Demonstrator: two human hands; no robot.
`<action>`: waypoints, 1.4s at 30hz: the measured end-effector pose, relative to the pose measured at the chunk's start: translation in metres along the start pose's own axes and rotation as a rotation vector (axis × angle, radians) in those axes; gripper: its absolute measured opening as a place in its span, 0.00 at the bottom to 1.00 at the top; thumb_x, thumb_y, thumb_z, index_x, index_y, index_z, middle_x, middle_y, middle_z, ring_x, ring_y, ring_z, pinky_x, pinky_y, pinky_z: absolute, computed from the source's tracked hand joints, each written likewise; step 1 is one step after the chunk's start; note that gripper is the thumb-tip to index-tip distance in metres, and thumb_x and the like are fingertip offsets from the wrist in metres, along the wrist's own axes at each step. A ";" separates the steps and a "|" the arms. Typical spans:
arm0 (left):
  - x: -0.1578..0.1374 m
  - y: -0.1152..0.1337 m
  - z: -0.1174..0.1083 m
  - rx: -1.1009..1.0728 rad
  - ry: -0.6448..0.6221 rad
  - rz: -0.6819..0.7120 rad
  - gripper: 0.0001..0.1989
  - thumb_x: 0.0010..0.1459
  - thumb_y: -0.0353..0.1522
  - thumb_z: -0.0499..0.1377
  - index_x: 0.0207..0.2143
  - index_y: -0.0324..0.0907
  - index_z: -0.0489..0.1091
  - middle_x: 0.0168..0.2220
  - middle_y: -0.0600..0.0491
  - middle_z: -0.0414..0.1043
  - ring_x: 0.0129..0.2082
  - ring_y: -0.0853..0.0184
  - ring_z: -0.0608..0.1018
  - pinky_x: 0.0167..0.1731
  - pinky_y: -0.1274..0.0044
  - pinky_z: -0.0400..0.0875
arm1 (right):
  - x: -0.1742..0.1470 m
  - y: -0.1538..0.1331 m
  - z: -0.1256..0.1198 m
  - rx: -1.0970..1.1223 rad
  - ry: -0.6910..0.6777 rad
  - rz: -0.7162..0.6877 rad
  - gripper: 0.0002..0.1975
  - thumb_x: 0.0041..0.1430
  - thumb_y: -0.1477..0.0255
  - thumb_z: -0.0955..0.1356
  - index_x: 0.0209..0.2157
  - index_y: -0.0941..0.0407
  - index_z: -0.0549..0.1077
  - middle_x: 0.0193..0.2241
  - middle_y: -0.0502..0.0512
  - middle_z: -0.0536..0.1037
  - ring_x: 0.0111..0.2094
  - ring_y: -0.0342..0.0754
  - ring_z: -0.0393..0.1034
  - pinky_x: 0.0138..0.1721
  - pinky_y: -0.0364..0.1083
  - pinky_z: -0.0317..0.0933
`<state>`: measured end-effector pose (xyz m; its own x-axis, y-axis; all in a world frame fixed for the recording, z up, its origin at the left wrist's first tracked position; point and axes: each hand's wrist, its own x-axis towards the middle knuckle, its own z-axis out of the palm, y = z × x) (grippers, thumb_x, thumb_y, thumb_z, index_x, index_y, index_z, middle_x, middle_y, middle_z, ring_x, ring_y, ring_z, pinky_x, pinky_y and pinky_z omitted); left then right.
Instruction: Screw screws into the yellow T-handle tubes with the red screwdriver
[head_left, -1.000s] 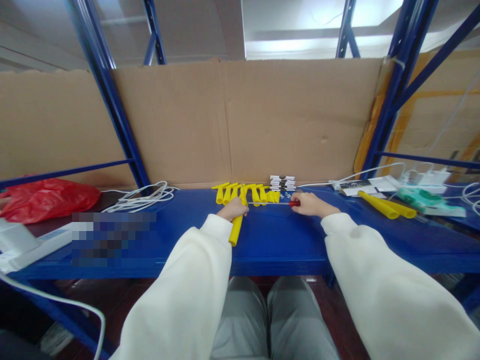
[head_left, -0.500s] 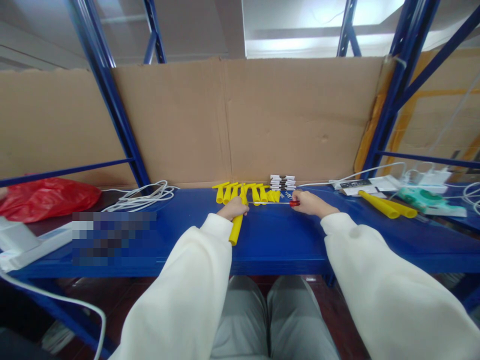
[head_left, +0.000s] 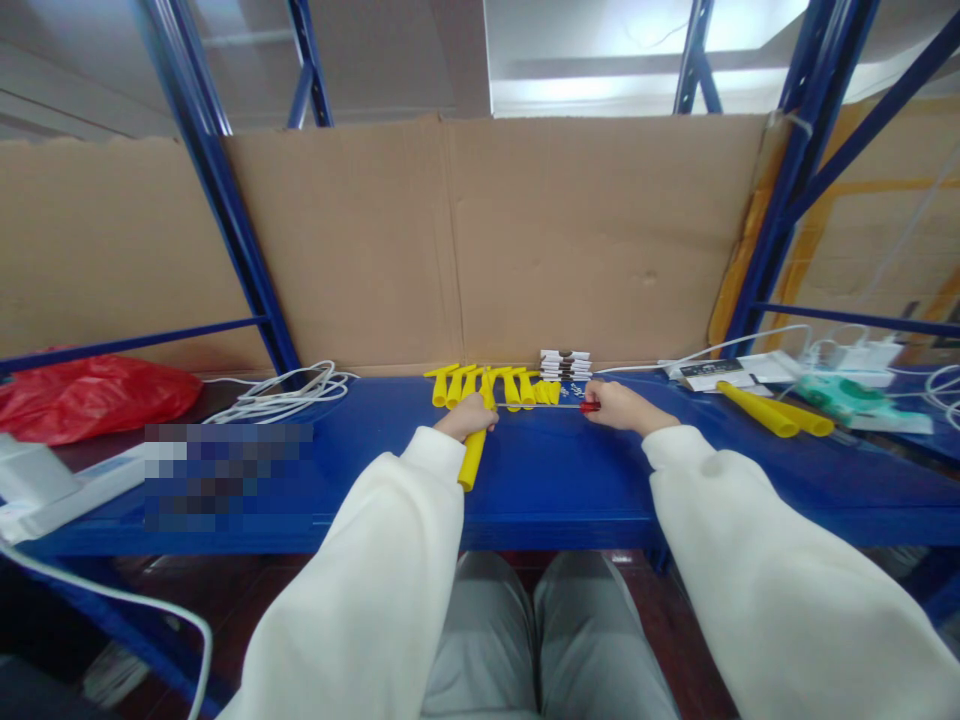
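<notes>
My left hand (head_left: 466, 416) is closed around a yellow plastic scraper (head_left: 471, 462), whose tube-like handle points toward me. In my right hand (head_left: 619, 407) is a screwdriver with a red handle (head_left: 590, 407). Its thin metal shaft (head_left: 541, 406) runs level to the left, and the tip meets the scraper beside my left fingers. My fingers hide part of the scraper's neck and the exact contact. Behind the hands, several similar yellow scrapers (head_left: 441, 388) lie in a row along the cardboard.
White packets (head_left: 565, 364) are stacked behind the screwdriver. Two yellow tubes (head_left: 765, 410) and a green-and-white packet (head_left: 840, 400) lie on the right. Coiled white cables (head_left: 300, 392) and a red plastic bag (head_left: 97, 395) are at left. Cardboard (head_left: 585, 240) walls the blue table's back.
Both hands, the scraper and the screwdriver stay in nearly the same place. A bit of another person's hand at the far left edge, by the red bag, is gone from view.
</notes>
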<state>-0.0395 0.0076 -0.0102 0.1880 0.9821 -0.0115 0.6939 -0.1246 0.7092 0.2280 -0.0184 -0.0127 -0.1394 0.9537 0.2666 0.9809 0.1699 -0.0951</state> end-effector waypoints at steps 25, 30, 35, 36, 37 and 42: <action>0.005 -0.004 0.001 -0.044 0.005 0.020 0.08 0.45 0.21 0.59 0.18 0.39 0.65 0.15 0.55 0.62 0.18 0.71 0.67 0.20 0.79 0.58 | 0.001 0.000 -0.003 0.050 -0.047 -0.083 0.03 0.52 0.77 0.68 0.27 0.56 0.73 0.30 0.55 0.80 0.32 0.48 0.72 0.34 0.42 0.60; 0.004 -0.004 0.002 -0.034 0.000 0.031 0.10 0.45 0.21 0.57 0.17 0.40 0.64 0.14 0.55 0.61 0.17 0.71 0.66 0.20 0.78 0.57 | 0.001 0.001 -0.001 0.030 0.019 -0.022 0.03 0.52 0.76 0.69 0.30 0.55 0.73 0.28 0.53 0.78 0.29 0.47 0.70 0.30 0.42 0.58; 0.008 -0.008 0.001 -0.086 -0.021 0.066 0.09 0.42 0.21 0.59 0.16 0.40 0.64 0.14 0.55 0.61 0.18 0.71 0.66 0.20 0.79 0.58 | 0.000 0.001 0.001 0.039 -0.001 0.025 0.08 0.54 0.75 0.68 0.38 0.55 0.74 0.33 0.56 0.80 0.32 0.48 0.72 0.32 0.42 0.59; 0.010 -0.010 0.001 -0.094 -0.026 0.070 0.09 0.41 0.21 0.59 0.16 0.40 0.64 0.14 0.55 0.61 0.18 0.71 0.67 0.20 0.79 0.58 | 0.000 0.000 0.001 0.046 -0.017 0.027 0.10 0.54 0.76 0.68 0.40 0.55 0.75 0.35 0.57 0.81 0.34 0.49 0.73 0.33 0.42 0.60; 0.011 -0.011 0.001 -0.100 -0.028 0.074 0.08 0.41 0.21 0.59 0.17 0.40 0.65 0.14 0.55 0.61 0.18 0.70 0.67 0.20 0.79 0.58 | 0.000 0.000 0.001 0.046 -0.033 0.023 0.10 0.54 0.77 0.68 0.40 0.55 0.75 0.37 0.57 0.81 0.35 0.49 0.74 0.35 0.43 0.61; 0.014 -0.015 0.002 -0.091 -0.029 0.073 0.06 0.41 0.22 0.59 0.19 0.40 0.66 0.15 0.55 0.61 0.20 0.68 0.69 0.23 0.77 0.60 | 0.000 -0.001 -0.002 -0.055 0.007 -0.040 0.05 0.54 0.76 0.67 0.32 0.56 0.76 0.41 0.61 0.80 0.40 0.52 0.74 0.40 0.44 0.62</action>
<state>-0.0456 0.0230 -0.0224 0.2566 0.9662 0.0235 0.6119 -0.1812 0.7699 0.2272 -0.0192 -0.0107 -0.1780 0.9445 0.2761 0.9805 0.1940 -0.0313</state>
